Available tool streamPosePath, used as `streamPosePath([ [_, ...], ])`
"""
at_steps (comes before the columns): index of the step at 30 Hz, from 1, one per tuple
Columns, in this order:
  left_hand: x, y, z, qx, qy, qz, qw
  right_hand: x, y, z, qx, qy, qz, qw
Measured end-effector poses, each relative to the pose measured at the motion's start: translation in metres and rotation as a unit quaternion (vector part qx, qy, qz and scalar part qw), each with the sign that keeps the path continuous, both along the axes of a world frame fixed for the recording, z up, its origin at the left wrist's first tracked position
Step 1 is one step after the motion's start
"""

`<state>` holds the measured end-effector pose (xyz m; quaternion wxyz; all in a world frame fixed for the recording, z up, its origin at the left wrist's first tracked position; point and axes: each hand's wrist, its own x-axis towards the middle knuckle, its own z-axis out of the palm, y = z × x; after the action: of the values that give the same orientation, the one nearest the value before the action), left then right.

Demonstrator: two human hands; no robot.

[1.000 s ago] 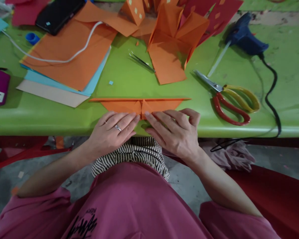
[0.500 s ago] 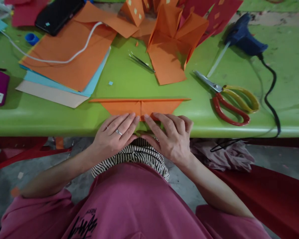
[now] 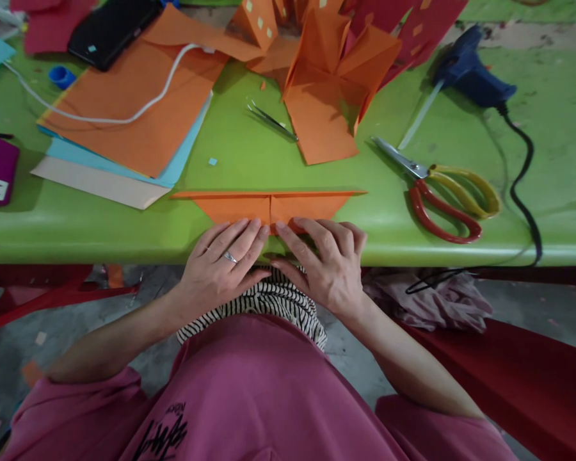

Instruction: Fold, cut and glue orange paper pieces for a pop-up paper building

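A folded orange paper piece (image 3: 269, 203) lies flat at the near edge of the green table (image 3: 100, 224). It is a long strip with a trapezoid below. My left hand (image 3: 223, 259) rests with its fingers flat on the paper's lower left part; a ring is on one finger. Mirroring it, my right hand (image 3: 324, 259) presses the lower right part with its fingers. The fingertips of both hands nearly meet at the centre crease. Neither hand grips anything.
Red-and-yellow scissors (image 3: 441, 192) lie to the right, a blue glue gun (image 3: 470, 70) with a black cord behind them. Tweezers (image 3: 271, 118) and folded orange shapes (image 3: 326, 89) sit at the middle back. Paper sheets (image 3: 134, 121), a phone (image 3: 110, 29) and a white cable are at left.
Both hands slid back toward me along the paper, flattening the small raised flaps at the centre. The paper now lies flat.
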<state>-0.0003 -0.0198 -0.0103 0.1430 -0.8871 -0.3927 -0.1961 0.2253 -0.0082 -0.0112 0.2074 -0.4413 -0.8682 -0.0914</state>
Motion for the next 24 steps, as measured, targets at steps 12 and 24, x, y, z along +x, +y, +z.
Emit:
streamPosePath([
  [12,-0.0013,0.0022,-0.0004,-0.017,-0.004,-0.007,1.000,0.0005,-0.0008,-0.0009,-0.008,0.002,0.002,1.000],
  [24,0.0043,0.0027,0.0050,-0.008,0.005,-0.007,1.000,0.0012,-0.0021,-0.0002,-0.024,0.002,0.005,1.000],
])
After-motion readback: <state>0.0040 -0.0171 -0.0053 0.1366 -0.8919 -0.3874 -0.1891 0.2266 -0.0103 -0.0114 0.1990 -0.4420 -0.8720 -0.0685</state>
